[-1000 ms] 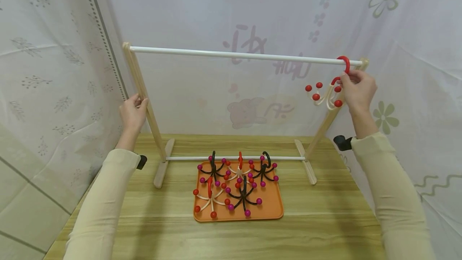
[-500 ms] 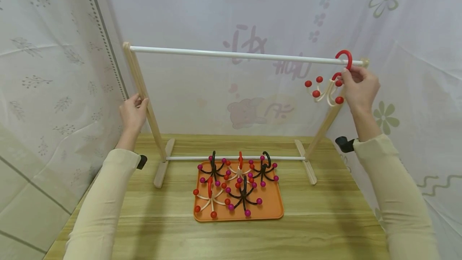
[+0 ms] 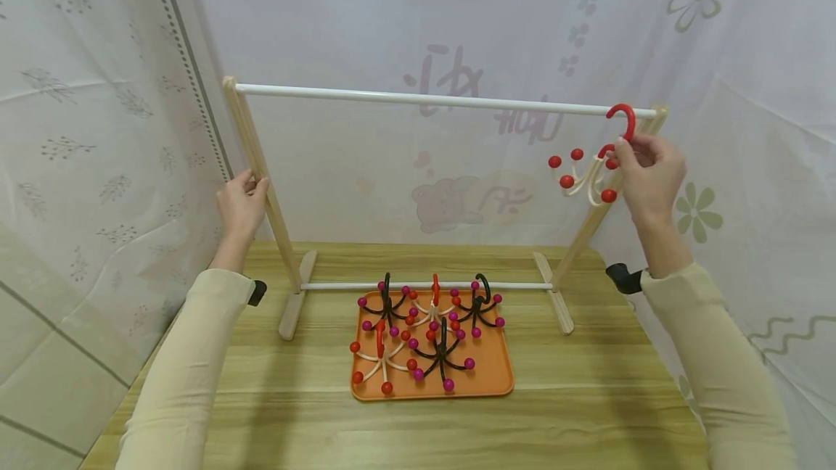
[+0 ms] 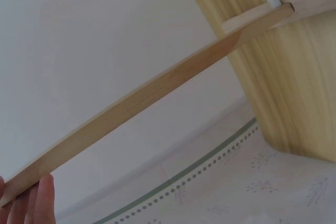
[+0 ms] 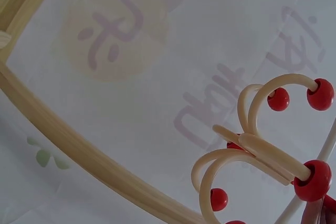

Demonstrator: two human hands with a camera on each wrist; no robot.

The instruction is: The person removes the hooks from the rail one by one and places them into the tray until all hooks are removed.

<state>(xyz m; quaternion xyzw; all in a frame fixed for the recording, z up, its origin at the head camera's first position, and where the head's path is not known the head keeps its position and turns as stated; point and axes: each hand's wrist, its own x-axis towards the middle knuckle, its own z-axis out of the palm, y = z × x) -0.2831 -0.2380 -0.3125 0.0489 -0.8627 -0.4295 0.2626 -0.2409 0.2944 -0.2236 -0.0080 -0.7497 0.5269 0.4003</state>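
My right hand pinches the red hook of a multi-armed hanger with cream arms and red ball tips. Its hook overlaps the white top rod near the rod's right end. In the right wrist view, the hanger's arms spread at lower right, while its hook is mostly hidden. At the left, my left hand grips the rack's wooden post between thumb and fingers. The left wrist view shows fingertips against the post's lower end in that picture.
An orange tray on the wooden table carries several hangers: two with red hooks, such as a cream hanger, and three black ones, such as a black hanger. A white lower rod passes behind it. Patterned curtains surround the table.
My right hand lifted the hanger so its hook rose above the top rod, then brought it down again. My left hand has stayed on the post, and the tray's hangers have not moved.
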